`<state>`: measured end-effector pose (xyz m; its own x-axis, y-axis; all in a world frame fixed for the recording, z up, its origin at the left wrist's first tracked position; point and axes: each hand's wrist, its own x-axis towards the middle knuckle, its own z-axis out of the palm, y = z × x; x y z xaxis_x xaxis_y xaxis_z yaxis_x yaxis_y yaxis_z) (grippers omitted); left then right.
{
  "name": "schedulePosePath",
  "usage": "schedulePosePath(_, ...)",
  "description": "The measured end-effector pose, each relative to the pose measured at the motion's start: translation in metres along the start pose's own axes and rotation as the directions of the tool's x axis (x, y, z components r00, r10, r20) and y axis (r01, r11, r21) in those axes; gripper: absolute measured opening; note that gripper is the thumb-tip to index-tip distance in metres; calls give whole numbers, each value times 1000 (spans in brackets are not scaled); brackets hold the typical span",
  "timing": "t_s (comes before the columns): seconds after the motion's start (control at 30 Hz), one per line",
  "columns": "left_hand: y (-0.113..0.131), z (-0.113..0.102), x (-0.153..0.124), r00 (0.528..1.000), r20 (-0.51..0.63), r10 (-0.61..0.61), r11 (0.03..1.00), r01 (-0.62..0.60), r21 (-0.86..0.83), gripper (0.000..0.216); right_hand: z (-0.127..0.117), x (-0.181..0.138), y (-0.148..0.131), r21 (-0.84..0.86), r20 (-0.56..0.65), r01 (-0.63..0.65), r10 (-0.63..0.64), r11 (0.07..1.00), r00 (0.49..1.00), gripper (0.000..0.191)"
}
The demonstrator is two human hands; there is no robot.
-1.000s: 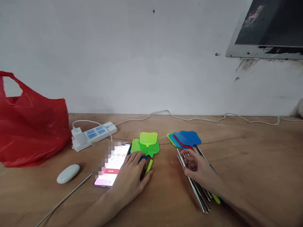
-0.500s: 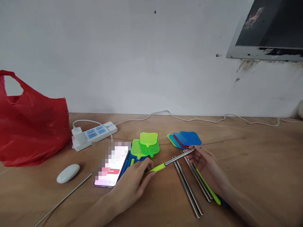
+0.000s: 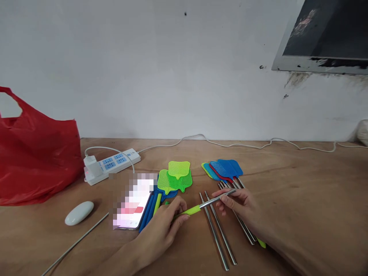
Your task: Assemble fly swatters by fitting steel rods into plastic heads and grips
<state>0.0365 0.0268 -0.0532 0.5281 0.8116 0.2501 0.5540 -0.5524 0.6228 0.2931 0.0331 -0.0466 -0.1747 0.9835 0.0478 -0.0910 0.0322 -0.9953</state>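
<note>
My left hand [image 3: 163, 226] is closed around a lime-green handle [image 3: 192, 210]. From that handle a steel tube [image 3: 211, 201] runs up to the right, and my right hand [image 3: 240, 203] pinches it near its far end. Two loose steel tubes [image 3: 217, 232] lie side by side under it on the table. More tubes [image 3: 244, 226] are partly covered by my right hand, below a fan of blue, red and green fly swatter heads [image 3: 227, 170]. Green swatter heads [image 3: 178, 170] overlap just beyond my left hand, with blue handles [image 3: 147, 211] beside them.
A lit phone [image 3: 133, 207], partly pixelated, lies left of the handles. Farther left are a white oval object [image 3: 79, 213], a power strip [image 3: 112, 165] with a plug and cable, and a red plastic bag [image 3: 40, 157]. A thin white cable [image 3: 238, 146] runs along the wall.
My right hand has come down and slightly left along the tube, tilting it flatter. The two loose tubes have shifted left and lie farther apart. The view has moved slightly.
</note>
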Motion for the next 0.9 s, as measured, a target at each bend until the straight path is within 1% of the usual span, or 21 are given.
schedulePosePath(0.07, 4, 1, 1, 1000, 1, -12, 1000, 12, -6, 13, 2, -1, -1, 14, 25, -16, 16, 1000, 1000, 39)
schedulePosePath(0.13, 9, -1, 4, 1000, 14, -11, 1000, 11, -18, 16, 5, -1, -1, 74, 41, -39, 36, 997, 999, 40)
schedulePosePath(0.2, 13, -4, 7, 1000, 3, 16, 1000, -16, 3, 21, 7, 0, 0, 132, 22, -51, 49, 990, 999, 40)
schedulePosePath(0.27, 11, -8, 11, 997, -58, 56, 993, -49, 103, 21, 7, 1, 1, 170, -48, -44, 53, 984, 997, 42)
schedulePosePath(0.33, 2, -11, 13, 986, -142, 88, 963, -47, 267, 20, 4, 3, 0, 189, -148, -34, 62, 981, 987, 44)
schedulePosePath(0.4, -10, -14, 14, 975, -205, 83, 901, 14, 433, 24, 1, 4, -2, 184, -237, -36, 80, 982, 968, 48)
schedulePosePath(0.47, -20, -15, 14, 973, -220, 71, 835, 62, 547, 27, -1, 5, -5, 161, -269, -46, 88, 986, 959, 52)
schedulePosePath(0.53, -25, -17, 14, 975, -214, 54, 782, 92, 616, 25, -1, 4, -7, 127, -222, -70, 97, 989, 970, 53)
schedulePosePath(0.63, -26, -19, 15, 979, -191, 69, 752, 75, 655, 21, 0, 1, -6, -1, -42, -106, 106, 994, 993, 50)
schedulePosePath(0.73, -23, -19, 15, 980, -173, 102, 747, 40, 663, 22, -1, -2, -2, -182, 110, -84, 105, 980, 988, 50)
schedulePosePath(0.8, -22, -19, 15, 981, -170, 92, 754, 43, 655, 21, -1, -3, -1, -258, 152, -68, 110, 964, 982, 50)
schedulePosePath(0.9, -23, -18, 16, 980, -184, 78, 764, 60, 642, 23, -1, -4, -1, -305, 174, -51, 108, 951, 979, 50)
